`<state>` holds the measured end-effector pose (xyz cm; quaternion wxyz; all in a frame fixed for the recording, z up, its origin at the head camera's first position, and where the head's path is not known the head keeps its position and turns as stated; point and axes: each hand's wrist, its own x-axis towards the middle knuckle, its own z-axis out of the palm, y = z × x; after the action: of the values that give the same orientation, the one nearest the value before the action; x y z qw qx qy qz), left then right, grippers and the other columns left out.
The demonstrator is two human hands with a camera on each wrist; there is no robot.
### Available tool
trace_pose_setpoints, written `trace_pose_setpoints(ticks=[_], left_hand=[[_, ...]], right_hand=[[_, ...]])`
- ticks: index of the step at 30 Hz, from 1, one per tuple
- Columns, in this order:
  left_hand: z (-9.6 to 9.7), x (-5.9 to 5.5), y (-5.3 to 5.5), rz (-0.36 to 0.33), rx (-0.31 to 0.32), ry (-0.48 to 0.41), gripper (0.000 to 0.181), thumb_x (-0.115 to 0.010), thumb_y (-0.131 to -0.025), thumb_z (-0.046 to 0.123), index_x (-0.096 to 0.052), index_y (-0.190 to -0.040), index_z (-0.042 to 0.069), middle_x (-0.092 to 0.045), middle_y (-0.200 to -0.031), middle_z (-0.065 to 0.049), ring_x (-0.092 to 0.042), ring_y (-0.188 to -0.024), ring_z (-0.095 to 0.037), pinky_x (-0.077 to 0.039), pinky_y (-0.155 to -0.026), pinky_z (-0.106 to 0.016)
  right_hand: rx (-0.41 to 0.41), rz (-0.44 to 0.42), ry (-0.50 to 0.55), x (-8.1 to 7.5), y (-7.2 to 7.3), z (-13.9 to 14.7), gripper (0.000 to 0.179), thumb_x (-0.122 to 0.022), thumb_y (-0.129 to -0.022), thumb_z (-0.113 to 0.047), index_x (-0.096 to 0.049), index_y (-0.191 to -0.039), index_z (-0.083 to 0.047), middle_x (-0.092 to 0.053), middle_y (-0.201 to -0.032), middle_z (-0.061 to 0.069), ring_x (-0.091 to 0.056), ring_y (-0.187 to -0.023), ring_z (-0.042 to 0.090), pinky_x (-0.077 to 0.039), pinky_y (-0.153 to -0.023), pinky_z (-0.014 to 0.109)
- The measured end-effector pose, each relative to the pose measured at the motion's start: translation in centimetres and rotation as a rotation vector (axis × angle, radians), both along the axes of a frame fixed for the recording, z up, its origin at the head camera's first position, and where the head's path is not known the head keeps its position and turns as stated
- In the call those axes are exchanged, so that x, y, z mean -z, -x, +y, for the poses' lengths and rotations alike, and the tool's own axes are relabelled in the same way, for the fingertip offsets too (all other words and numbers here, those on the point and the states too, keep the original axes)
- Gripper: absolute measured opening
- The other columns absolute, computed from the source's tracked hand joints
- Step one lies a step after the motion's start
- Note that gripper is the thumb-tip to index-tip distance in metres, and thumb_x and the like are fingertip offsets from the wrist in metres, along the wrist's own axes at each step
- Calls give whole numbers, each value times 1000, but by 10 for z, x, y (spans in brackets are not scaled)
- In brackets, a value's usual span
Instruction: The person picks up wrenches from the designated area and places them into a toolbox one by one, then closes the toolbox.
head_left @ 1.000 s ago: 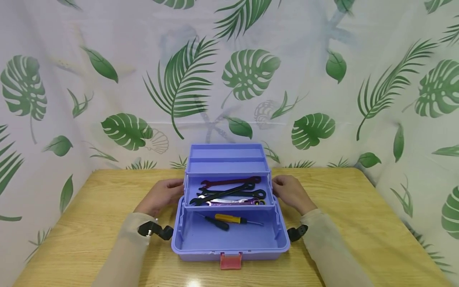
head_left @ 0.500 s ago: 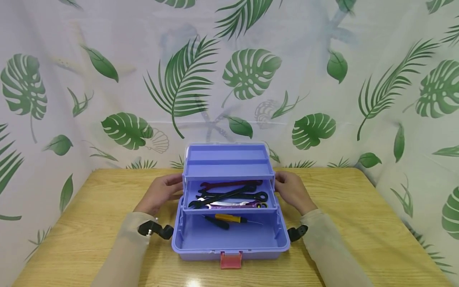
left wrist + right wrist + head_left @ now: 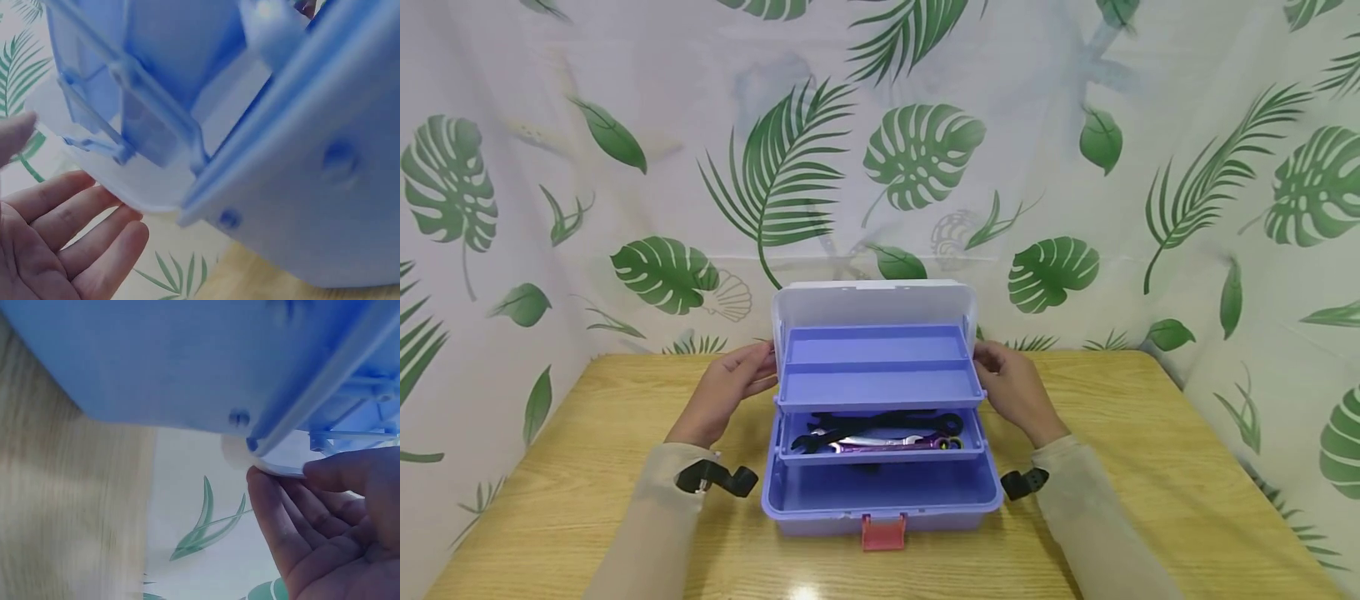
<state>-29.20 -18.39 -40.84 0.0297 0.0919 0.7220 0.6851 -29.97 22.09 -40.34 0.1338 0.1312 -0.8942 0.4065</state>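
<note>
A periwinkle-blue toolbox (image 3: 816, 525) stands on the table with its translucent white lid (image 3: 876, 310) raised at the back. An upper tray (image 3: 880, 385) with bare compartments sits over a lower tray holding black, silver and purple wrenches (image 3: 880, 425). My left hand (image 3: 718, 398) is at the lid's left side; in the left wrist view its fairly straight fingers (image 3: 103, 222) lie along the lid's edge, thumb apart. On the other side my right hand (image 3: 1021, 392) pinches the lid's edge between thumb and fingers, as the right wrist view shows. The trays hide most of the box's bottom.
A pink-red latch (image 3: 883, 533) hangs from the box's front. The wooden table (image 3: 1150, 483) reaches a leaf-patterned curtain (image 3: 1052, 150) close behind the box. Hinged tray arms (image 3: 162, 103) run along the box's inner side.
The lid has come up into view and tilted forward. Both trays have folded lower and nearer, covering the screwdrivers and the red wrench. Both hands have risen slightly with the lid.
</note>
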Motion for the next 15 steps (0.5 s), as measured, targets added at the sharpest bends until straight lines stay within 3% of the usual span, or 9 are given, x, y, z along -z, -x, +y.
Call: trace_pose_setpoints(ticks=[5, 9, 15], left_hand=[[1, -8, -5, 46, 29, -1, 62, -39, -99, 49, -47, -136, 0, -54, -133, -18, -56, -119, -26, -48, -96, -33], [2, -13, -8, 96, 41, 3, 64, -38, -99, 51, -46, -137, 1, -54, -133, -17, -54, -121, -27, -46, -100, -34], [6, -18, -11, 158, 24, 32, 55, -42, -100, 45, -39, -144, 13, -49, -139, -14, -51, -125, -25, -42, -104, -37]], right_hand=[[-11, 39, 78, -1, -1, 1, 19, -53, -94, -12, -66, -108, -10, -69, -94, 4, -64, -86, 17, -53, -74, 34], [-19, 35, 160, -1, -2, 1, 24, -47, -92, -3, -65, -108, -7, -69, -98, 8, -65, -92, 20, -55, -80, 33], [-51, -15, 252, -1, 0, 1, 35, -35, -99, -7, -62, -120, -3, -64, -115, 14, -61, -107, 25, -52, -91, 37]])
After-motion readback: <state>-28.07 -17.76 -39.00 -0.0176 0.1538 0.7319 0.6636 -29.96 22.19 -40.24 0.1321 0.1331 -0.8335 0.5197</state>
